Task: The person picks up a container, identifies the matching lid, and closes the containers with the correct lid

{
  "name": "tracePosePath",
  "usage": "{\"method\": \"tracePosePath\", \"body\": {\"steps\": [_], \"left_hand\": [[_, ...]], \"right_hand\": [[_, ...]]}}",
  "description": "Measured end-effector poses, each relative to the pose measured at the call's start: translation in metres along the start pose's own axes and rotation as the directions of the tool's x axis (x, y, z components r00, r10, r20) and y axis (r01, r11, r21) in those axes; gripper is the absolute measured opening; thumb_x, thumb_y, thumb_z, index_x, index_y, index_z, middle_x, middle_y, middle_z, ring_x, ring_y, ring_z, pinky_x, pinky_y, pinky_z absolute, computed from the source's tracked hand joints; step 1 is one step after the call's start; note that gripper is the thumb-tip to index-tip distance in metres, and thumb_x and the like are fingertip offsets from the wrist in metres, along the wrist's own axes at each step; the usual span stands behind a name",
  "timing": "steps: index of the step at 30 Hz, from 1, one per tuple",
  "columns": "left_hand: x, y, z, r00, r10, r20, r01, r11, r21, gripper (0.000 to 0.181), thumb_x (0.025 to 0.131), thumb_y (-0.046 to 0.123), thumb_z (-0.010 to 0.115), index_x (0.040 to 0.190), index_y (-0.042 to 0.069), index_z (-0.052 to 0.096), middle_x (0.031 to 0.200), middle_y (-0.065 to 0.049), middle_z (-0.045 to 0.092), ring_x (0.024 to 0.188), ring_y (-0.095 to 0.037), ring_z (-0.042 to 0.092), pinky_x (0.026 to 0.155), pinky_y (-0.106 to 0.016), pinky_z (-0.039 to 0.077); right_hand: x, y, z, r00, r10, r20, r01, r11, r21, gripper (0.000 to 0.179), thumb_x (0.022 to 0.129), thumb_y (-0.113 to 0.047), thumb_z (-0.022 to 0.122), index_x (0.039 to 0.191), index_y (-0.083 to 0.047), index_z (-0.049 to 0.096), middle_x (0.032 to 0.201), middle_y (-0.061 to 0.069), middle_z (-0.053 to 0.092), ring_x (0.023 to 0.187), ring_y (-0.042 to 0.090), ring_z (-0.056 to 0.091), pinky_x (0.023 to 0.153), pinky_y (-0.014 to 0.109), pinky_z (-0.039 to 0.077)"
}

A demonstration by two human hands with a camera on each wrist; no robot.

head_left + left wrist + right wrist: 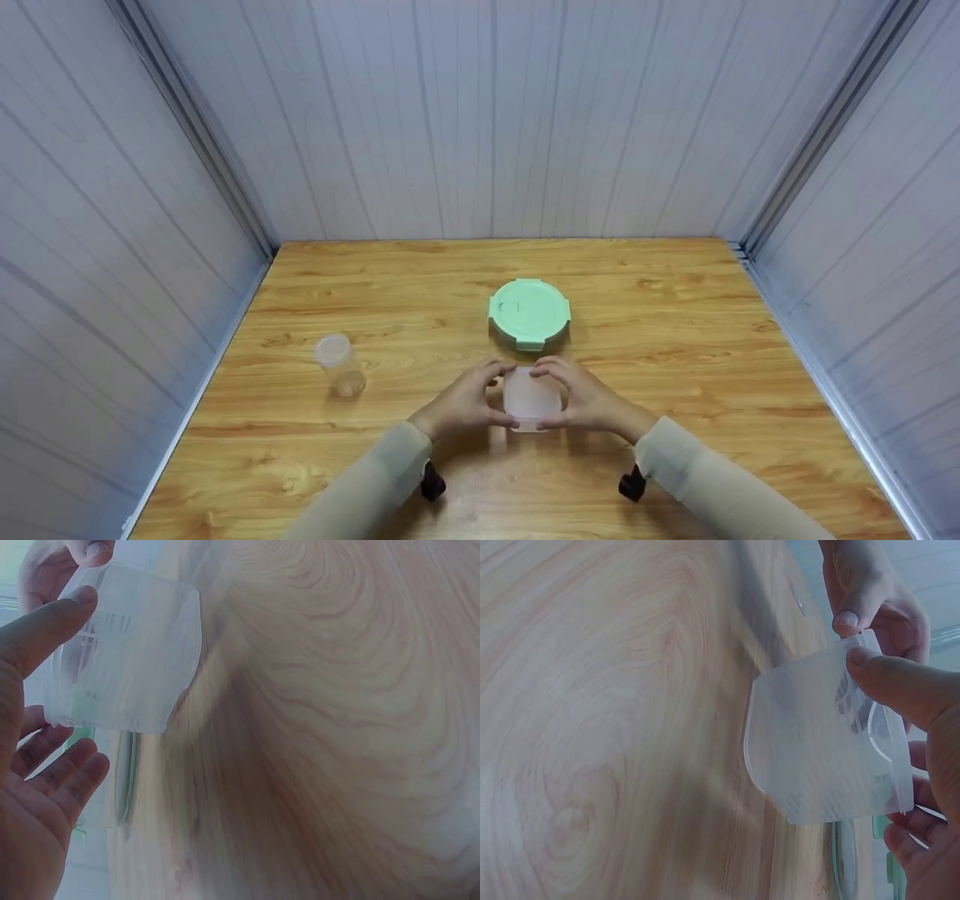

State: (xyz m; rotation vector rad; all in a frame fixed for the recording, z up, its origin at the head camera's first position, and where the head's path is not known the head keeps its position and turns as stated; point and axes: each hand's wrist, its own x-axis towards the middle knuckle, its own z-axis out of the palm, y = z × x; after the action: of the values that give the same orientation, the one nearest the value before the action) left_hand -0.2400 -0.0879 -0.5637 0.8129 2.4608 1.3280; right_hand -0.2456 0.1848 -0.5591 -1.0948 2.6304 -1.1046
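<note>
Both hands hold a small translucent plastic container (532, 394), squarish with rounded corners, near the front middle of the table. My left hand (469, 397) grips its left side near the top, thumb on the near face and fingers round the far side. Mirroring that, my right hand (589, 397) grips the right side. Faint printed marks show on the container's wall (124, 652) in the left wrist view. In the right wrist view its body (810, 742) looks see-through; whether its base touches the table, I cannot tell.
Just behind the hands sits a round container with a pale green clip lid (529, 311). A clear plastic cup-like jar (341, 367) stands off to the left. The wood-grain table (660, 337) meets panelled walls (480, 120) at the back and sides.
</note>
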Motion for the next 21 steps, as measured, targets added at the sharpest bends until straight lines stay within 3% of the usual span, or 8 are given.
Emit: {"method": "tracePosePath", "body": {"steps": [6,14,21], "left_hand": [[0.0014,0.0022,-0.0009,1.0,-0.001,0.008,0.001,1.0,0.011,0.088,0.084,0.034,0.096,0.156,0.005,0.054,0.153,-0.007,0.057,0.142,-0.029,0.057,0.119,-0.051,0.05],[0.006,0.0035,0.001,1.0,-0.003,0.016,0.003,1.0,0.027,0.084,0.093,0.038,0.088,0.157,-0.001,0.051,0.156,-0.012,0.055,0.144,-0.031,0.055,0.118,-0.054,0.051],[0.0087,0.0069,0.0005,0.999,-0.035,0.013,0.034,0.999,0.01,0.08,0.089,0.034,0.092,0.154,0.002,0.055,0.151,-0.012,0.06,0.14,-0.031,0.057,0.118,-0.055,0.051]], "right_hand": [[0.0003,-0.003,-0.0034,1.0,0.012,0.023,-0.012,1.0,-0.003,0.077,0.078,-0.031,0.099,0.14,-0.003,0.064,0.148,0.019,0.06,0.139,0.043,0.057,0.117,0.066,0.047],[-0.0015,-0.0029,-0.0071,0.997,0.044,0.057,-0.044,0.999,0.006,0.069,0.097,-0.034,0.082,0.15,0.002,0.058,0.155,0.024,0.056,0.144,0.048,0.053,0.119,0.07,0.043],[-0.0006,-0.0086,-0.0103,0.99,0.105,0.092,-0.106,0.994,0.006,0.073,0.096,-0.034,0.083,0.153,0.002,0.055,0.158,0.024,0.054,0.146,0.049,0.051,0.121,0.07,0.041]]}}
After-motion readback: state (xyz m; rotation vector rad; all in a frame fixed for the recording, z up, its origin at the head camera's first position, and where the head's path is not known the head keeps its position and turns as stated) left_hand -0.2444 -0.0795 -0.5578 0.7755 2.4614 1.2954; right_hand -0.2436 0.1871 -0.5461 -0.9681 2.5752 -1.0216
